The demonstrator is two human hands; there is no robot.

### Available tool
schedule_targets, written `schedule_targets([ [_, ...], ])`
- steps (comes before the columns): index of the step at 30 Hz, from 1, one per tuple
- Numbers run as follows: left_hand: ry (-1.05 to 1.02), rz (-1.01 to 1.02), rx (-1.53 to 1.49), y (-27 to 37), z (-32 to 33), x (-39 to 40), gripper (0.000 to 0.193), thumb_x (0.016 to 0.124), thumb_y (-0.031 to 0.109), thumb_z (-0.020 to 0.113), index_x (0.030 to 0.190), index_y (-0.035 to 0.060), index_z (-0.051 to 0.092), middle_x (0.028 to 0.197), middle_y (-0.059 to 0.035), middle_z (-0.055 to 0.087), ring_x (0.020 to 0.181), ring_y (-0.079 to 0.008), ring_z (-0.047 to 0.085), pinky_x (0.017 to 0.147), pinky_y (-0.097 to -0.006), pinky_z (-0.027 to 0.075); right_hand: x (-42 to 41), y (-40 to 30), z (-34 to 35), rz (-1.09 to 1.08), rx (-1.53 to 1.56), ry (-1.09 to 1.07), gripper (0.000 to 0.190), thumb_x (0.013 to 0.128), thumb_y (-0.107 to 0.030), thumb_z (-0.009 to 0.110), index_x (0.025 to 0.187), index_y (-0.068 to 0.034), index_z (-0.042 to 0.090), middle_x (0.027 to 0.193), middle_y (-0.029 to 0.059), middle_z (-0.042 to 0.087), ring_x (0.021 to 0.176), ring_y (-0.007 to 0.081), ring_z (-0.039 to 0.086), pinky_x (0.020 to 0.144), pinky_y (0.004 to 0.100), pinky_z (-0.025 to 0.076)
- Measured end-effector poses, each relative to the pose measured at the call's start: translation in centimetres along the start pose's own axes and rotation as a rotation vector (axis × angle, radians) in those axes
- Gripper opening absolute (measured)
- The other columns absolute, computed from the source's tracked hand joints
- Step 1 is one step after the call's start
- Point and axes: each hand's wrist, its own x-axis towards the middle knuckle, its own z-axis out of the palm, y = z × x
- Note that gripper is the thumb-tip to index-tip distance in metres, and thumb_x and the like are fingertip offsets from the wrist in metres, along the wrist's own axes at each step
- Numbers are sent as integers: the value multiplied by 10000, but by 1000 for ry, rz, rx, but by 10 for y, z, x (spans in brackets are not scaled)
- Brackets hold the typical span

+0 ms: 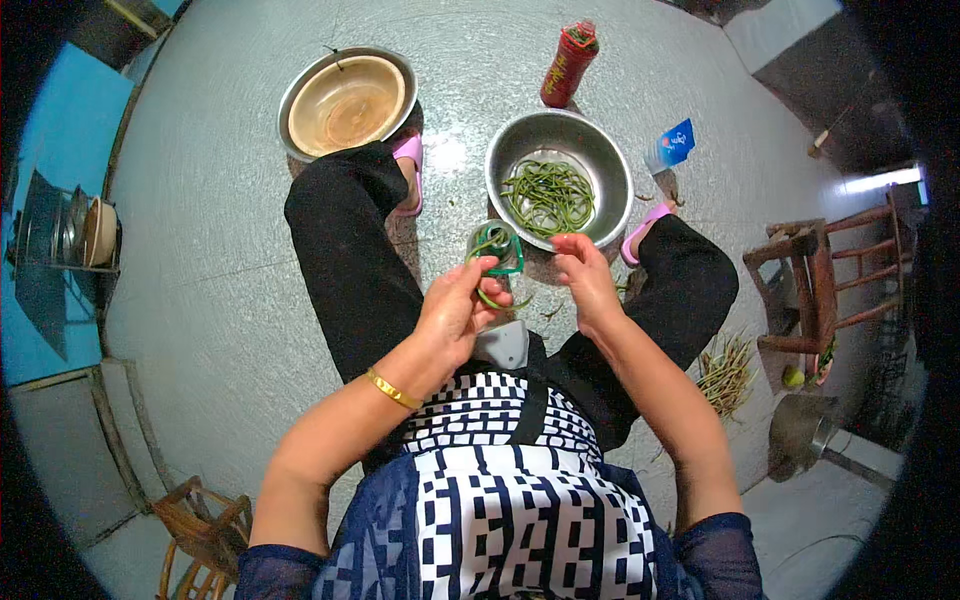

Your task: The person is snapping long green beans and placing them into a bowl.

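Observation:
In my left hand [461, 304] are thin green long beans [491, 241], pinched between thumb and fingers. One strand curls below the fingertips. Just beyond these fingers is a clear plastic piece with a green rim [508, 259], possibly a cut bottle; the beans overlap its opening. My right hand [585, 281] is at the near rim of a stainless steel basin [619, 195], thumb and forefinger apart, with nothing visible between them. Inside the basin lies a loose coil of green long beans [551, 196].
Behind the basin stands a red-wrapped bottle [568, 71] with green pieces inside; a blue pouch [673, 146] is to its right. At far left, a beige bowl [345, 101] sits in a metal basin [411, 82]. A bean bundle [726, 375] and wooden chair [806, 289] are at right.

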Motion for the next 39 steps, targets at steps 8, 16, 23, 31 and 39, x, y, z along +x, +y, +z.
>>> schedule_targets([
  [8, 66, -121, 189, 14, 8, 1, 236, 927, 269, 442, 1029, 100, 570, 623, 61, 406, 457, -43, 328, 480, -216, 349, 18, -23, 15, -681, -862, -277, 306, 712, -63, 531, 1004, -105, 612, 863, 159, 607, 794, 339, 581, 729, 428, 460],
  [16, -88, -198, 46, 39, 4, -8, 260, 906, 255, 466, 1030, 41, 547, 813, -38, 586, 663, -140, 555, 678, -308, 493, 34, -44, 21, -549, -1182, -472, 299, 698, -99, 541, 963, -164, 664, 836, 148, 637, 795, 311, 618, 697, 431, 485],
  [23, -315, -162, 254, 80, 5, -37, 294, 872, 192, 517, 1105, 12, 509, 949, -109, 619, 832, -189, 616, 738, -327, 497, 45, -63, 35, -338, -1386, -661, 383, 719, -70, 518, 1060, -199, 632, 905, 153, 627, 865, 313, 605, 732, 419, 470],
  [31, -223, -116, 214, 89, 3, -30, 274, 862, 133, 532, 1101, 0, 525, 840, -59, 630, 633, -116, 602, 542, -217, 514, 69, -53, 19, -547, -1200, -746, 390, 679, -27, 549, 1055, -109, 616, 848, 209, 599, 804, 348, 592, 722, 428, 453],
  [39, -197, -124, 251, 94, 9, -33, 271, 868, 160, 526, 1092, 10, 546, 799, -35, 632, 583, -97, 595, 493, -190, 510, 60, -54, 23, -676, -1072, -543, 152, 683, -130, 636, 824, -76, 630, 801, 111, 612, 762, 295, 595, 669, 410, 456],
])
